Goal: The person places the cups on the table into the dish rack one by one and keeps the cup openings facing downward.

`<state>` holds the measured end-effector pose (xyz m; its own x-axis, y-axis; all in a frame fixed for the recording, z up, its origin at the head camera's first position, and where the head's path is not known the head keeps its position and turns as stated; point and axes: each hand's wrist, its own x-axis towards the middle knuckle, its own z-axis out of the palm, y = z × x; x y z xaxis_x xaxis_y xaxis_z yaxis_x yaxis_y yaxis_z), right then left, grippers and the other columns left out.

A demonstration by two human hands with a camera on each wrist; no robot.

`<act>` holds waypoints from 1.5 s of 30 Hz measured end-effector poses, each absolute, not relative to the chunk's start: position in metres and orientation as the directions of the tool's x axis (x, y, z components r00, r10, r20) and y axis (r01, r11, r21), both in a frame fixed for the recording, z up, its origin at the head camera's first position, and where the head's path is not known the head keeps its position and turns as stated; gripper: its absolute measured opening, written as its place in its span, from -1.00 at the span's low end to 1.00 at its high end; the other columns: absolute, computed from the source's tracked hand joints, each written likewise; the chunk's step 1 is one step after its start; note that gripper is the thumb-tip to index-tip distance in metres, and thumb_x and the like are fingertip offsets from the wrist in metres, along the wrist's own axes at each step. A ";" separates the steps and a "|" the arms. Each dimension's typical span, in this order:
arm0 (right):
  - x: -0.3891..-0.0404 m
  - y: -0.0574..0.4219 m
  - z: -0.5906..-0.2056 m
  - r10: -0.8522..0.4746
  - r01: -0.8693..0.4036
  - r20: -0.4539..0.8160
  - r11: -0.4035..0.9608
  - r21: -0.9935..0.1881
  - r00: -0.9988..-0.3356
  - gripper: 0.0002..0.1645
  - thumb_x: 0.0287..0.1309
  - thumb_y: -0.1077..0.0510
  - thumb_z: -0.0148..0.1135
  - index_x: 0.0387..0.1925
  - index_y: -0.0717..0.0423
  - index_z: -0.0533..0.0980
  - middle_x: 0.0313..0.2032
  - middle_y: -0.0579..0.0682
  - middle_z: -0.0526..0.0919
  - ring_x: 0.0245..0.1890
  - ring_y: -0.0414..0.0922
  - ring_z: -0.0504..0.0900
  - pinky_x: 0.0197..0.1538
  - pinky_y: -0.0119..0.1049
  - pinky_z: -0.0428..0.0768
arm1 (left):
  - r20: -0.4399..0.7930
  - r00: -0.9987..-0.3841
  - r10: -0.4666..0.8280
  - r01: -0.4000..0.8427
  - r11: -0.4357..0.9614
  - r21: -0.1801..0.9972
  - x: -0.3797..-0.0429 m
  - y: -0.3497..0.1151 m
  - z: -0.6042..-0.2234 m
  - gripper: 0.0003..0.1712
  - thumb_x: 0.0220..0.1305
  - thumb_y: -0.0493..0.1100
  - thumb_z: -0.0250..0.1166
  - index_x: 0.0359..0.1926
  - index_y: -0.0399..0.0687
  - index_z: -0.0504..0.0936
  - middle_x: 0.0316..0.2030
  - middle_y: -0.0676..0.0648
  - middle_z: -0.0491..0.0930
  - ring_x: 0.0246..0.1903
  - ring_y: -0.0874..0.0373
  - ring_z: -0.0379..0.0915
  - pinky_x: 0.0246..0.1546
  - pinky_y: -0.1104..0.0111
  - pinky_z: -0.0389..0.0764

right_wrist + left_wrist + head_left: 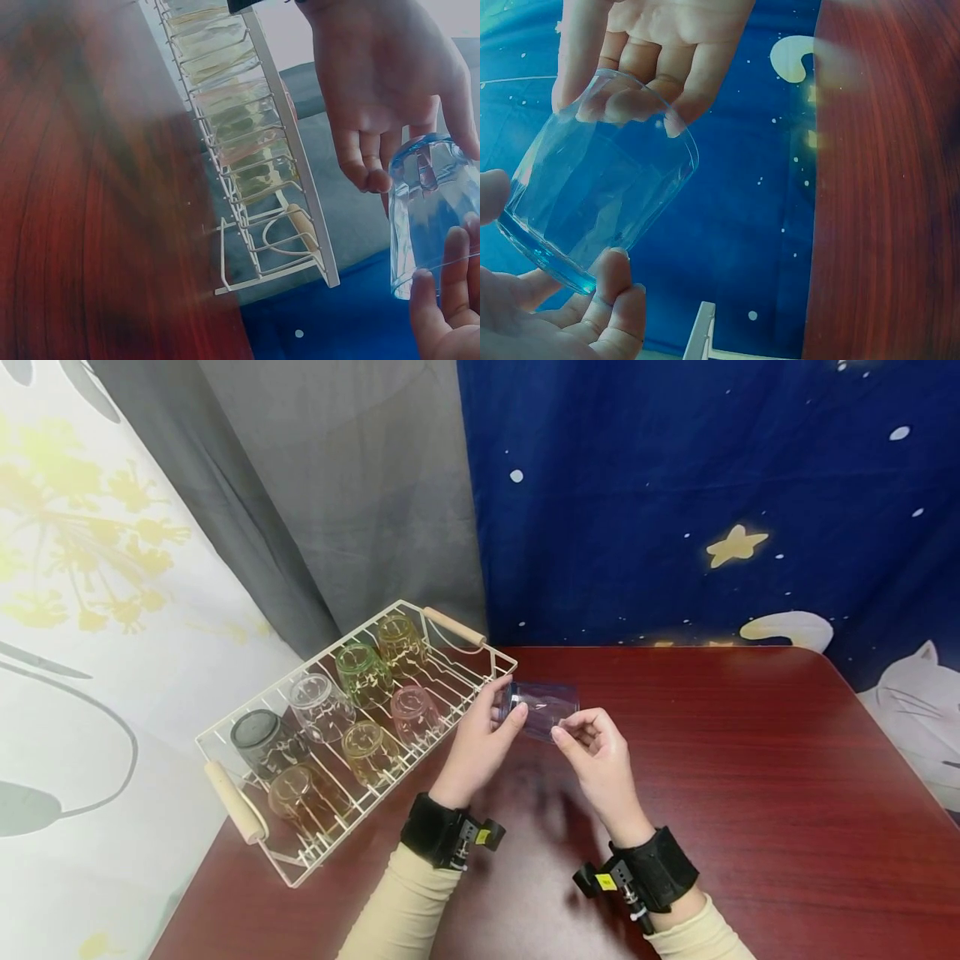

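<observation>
A clear drinking glass [551, 706] with a bluish base lies tilted on its side between both hands, above the table in front of the rack. My left hand [483, 739] grips it around the thick base, thumb on one side and fingers on the other. At the rim, my right hand [603, 768] pinches the wall between thumb and fingers. The left wrist view shows the faceted wall of the glass [607, 180] with fingertips at both ends. In the right wrist view the base of the glass [424, 146] points up toward the left hand.
Left of the hands stands a cream wire rack [352, 814] with wooden handles [453, 627]. Several upside-down glasses sit in it, including a green glass [363, 675], a pink glass [415, 714] and a grey glass [262, 739]. Curtains hang behind the dark red table [772, 793].
</observation>
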<state>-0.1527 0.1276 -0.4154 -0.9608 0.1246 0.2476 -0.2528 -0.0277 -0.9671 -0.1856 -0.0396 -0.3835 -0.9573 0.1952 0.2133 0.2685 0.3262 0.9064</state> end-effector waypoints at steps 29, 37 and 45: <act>-0.154 0.129 -0.429 0.095 -0.177 0.187 0.102 -0.979 -0.978 -0.81 0.31 0.22 0.20 -0.20 0.32 0.49 -0.32 -0.01 0.67 -0.29 -0.34 0.66 -0.11 -0.48 0.63 | 0.441 -0.868 0.229 0.489 0.550 0.677 -0.199 -0.053 -0.356 -0.35 0.25 0.04 0.31 0.34 0.04 0.45 0.10 -0.13 0.57 0.08 0.03 0.50 0.12 0.12 0.53; -0.152 0.134 -0.437 -0.004 -0.136 0.145 0.368 -0.920 -0.989 -0.76 0.38 0.03 0.13 -0.15 0.12 0.56 -0.22 0.13 0.73 -0.17 -0.13 0.70 -0.07 -0.43 0.60 | 0.492 -0.847 0.204 0.496 0.638 0.589 -0.216 -0.073 -0.340 -0.35 0.25 -0.02 0.30 0.33 -0.12 0.43 0.12 -0.21 0.57 0.13 -0.05 0.47 0.21 0.09 0.45; -0.152 0.137 -0.442 -0.093 -0.115 0.077 0.519 -0.847 -0.993 -0.71 0.31 0.03 0.21 -0.02 0.08 0.53 -0.13 0.00 0.68 -0.13 -0.13 0.65 -0.02 -0.31 0.59 | 0.510 -0.856 0.079 0.353 0.811 0.467 -0.225 -0.084 -0.337 -0.34 0.22 -0.07 0.34 0.31 -0.16 0.44 0.09 -0.27 0.54 0.08 -0.20 0.41 0.15 0.07 0.41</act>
